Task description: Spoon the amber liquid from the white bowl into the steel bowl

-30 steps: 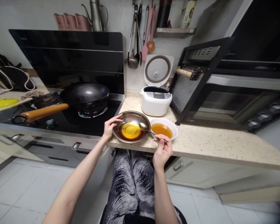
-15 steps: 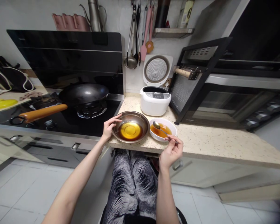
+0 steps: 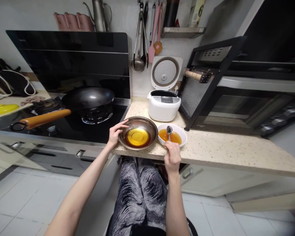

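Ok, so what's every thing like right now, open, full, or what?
Metal bowl: holds amber liquid, left hand on rim.
White bowl: holds amber liquid.
Spoon: in right hand, over white bowl.
Rice cooker: lid open.
Wok: on stove.
Oven: door shut.

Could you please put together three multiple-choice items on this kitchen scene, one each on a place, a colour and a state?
1. Where is the spoon's bowl?
A. in the wok
B. over the white bowl
C. on the floor

2. What colour is the wok's handle?
A. orange
B. blue
C. white

3. How is the rice cooker's lid?
A. shut
B. lying on the counter
C. raised open

Answers: 1 B, the right hand holds the spoon above the white bowl. 2 A, it shows orange beside the stove. 3 C, the lid stands upright behind the pot, showing its round inner plate.
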Demonstrator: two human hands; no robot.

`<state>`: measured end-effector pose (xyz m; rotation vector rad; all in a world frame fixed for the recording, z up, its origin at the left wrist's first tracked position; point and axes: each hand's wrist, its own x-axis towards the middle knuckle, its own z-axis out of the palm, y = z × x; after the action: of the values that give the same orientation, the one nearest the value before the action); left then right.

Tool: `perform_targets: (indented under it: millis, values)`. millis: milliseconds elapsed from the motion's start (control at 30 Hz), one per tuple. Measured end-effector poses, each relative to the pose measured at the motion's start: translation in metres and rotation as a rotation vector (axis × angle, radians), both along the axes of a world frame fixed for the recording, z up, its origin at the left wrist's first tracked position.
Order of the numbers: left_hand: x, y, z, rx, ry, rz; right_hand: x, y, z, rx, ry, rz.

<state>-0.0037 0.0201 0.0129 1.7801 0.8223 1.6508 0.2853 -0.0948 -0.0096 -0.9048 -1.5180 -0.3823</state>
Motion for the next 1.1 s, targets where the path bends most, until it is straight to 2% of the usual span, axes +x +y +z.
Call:
perform_targets:
  millis: [267, 467, 567, 667, 867, 1100]
  values:
    - [0.001, 0.0, 0.001, -0.001, -0.002, -0.003, 0.006, -0.007, 0.005, -0.078, -0.035, 0.035]
    - [0.001, 0.0, 0.0, 0.003, -0.013, -0.009, -0.01, -0.01, 0.013, 0.059, 0.271, 0.005]
    - [0.001, 0.0, 0.0, 0.001, -0.013, -0.007, -0.021, -0.015, 0.016, 0.089, 0.412, 0.045]
    - [0.001, -0.001, 0.001, -0.003, -0.009, -0.003, -0.033, -0.017, 0.016, 0.037, 0.459, 0.125]
    - [0.001, -0.002, 0.001, -0.004, -0.019, -0.002, -0.05, -0.01, 0.008, -0.158, 0.456, 0.285]
    - [0.002, -0.001, -0.001, 0.017, -0.033, -0.007, -0.055, -0.002, 0.0, -0.271, 0.446, 0.37]
